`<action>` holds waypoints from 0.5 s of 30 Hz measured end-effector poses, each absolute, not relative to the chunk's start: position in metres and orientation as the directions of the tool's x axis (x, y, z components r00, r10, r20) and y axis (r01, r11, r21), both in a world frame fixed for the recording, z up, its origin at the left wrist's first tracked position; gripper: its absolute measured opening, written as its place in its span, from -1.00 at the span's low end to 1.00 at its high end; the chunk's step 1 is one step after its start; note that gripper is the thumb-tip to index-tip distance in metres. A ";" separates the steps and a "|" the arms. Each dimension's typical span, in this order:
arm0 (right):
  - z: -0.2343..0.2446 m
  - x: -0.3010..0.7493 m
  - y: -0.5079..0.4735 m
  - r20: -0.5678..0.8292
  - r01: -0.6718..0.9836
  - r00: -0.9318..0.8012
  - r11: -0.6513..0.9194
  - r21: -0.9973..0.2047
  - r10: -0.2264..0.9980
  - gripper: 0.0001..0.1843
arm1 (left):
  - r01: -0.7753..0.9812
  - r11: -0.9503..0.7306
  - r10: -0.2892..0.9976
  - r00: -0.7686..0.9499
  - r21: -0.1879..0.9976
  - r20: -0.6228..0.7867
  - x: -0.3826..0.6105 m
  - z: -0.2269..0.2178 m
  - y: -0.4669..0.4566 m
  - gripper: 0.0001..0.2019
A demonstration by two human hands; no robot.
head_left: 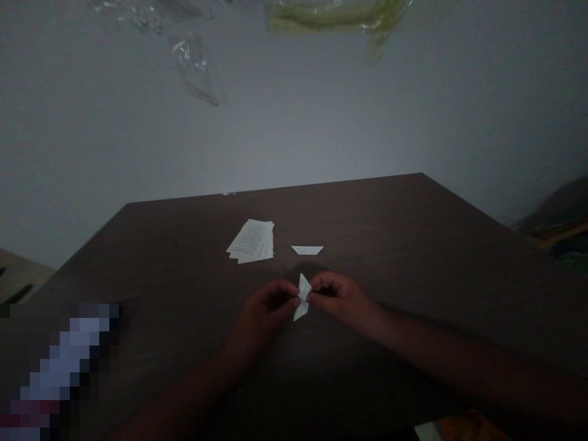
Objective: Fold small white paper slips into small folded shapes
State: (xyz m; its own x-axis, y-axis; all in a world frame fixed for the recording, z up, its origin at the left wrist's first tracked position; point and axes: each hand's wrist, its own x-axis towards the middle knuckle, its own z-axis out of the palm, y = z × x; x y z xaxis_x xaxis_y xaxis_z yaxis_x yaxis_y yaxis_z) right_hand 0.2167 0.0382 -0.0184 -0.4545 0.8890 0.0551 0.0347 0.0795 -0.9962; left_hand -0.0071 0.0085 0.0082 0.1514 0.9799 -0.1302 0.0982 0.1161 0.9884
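Note:
Between my two hands is a small folded piece of printed paper (303, 293), held up on its long side and narrowing to a point at top and bottom. My left hand (271, 306) pinches its left edge between thumb and fingers. From the other side my right hand (337, 294) grips the right edge in the same kind of pinch. Just beyond my hands a second folded paper (307, 250), boat-shaped with slanted ends, lies on the table. To its left rests a loose stack of printed paper sheets (255, 241), slightly fanned out.
The dark wooden table (367, 214) reaches back to a pale wall (321, 122) with clear and yellowish tape on it. A blurred-out, pixelated object (68, 355) lies at the lower left. Something orange and white (463, 427) shows at the bottom right edge.

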 end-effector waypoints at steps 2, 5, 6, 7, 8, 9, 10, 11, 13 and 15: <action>-0.017 0.220 0.042 0.048 0.050 -0.465 0.080 -0.996 0.884 -0.70 | 0.073 0.168 0.978 0.113 0.983 -0.175 -0.008 0.011 0.010 -0.74; -0.015 0.230 0.053 0.208 0.176 -0.397 0.297 -0.939 0.894 -0.76 | 0.038 0.225 0.974 0.028 0.974 -0.226 -0.010 0.014 0.013 -0.72; -0.015 0.234 0.059 0.308 0.256 -0.386 0.421 -0.870 0.870 -0.78 | 0.013 0.247 0.969 0.001 0.969 -0.247 -0.010 0.014 0.015 -0.70; -0.015 0.238 0.065 0.403 0.332 -0.393 0.536 -0.776 0.827 -0.77 | -0.021 0.269 0.963 -0.022 0.963 -0.269 -0.010 0.014 0.017 -0.68; -0.016 0.242 0.071 0.471 0.407 -0.388 0.605 -0.684 0.793 -0.72 | -0.063 0.287 0.956 -0.040 0.956 -0.289 -0.011 0.014 0.019 -0.66; -0.016 0.245 0.076 0.481 0.487 -0.408 0.631 -0.604 0.776 -0.62 | -0.108 0.298 0.951 -0.057 0.949 -0.305 -0.011 0.013 0.021 -0.64; -0.017 0.247 0.081 0.469 0.559 -0.427 0.634 -0.534 0.773 -0.53 | -0.145 0.303 0.946 -0.069 0.942 -0.315 -0.011 0.012 0.023 -0.62; -0.018 0.249 0.085 0.436 0.614 -0.454 0.628 -0.478 0.777 -0.43 | -0.171 0.304 0.944 -0.078 0.937 -0.320 -0.012 0.012 0.025 -0.62; -0.021 0.250 0.088 0.338 0.685 -0.510 0.611 -0.397 0.791 -0.31 | -0.189 0.296 0.943 -0.095 0.936 -0.318 -0.013 0.010 0.028 -0.63; -0.022 0.249 0.089 0.253 0.714 -0.552 0.607 -0.349 0.795 -0.28 | -0.179 0.287 0.946 -0.104 0.941 -0.308 -0.014 0.008 0.030 -0.63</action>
State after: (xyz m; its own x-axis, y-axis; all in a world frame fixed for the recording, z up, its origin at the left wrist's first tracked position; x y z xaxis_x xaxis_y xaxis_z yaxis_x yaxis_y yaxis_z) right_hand 0.2492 0.0889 -0.0223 -0.5519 0.7946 0.2528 0.7141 0.6070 -0.3487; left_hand -0.0145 0.0301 0.0078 -0.1042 0.9457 -0.3080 -0.1795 0.2868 0.9410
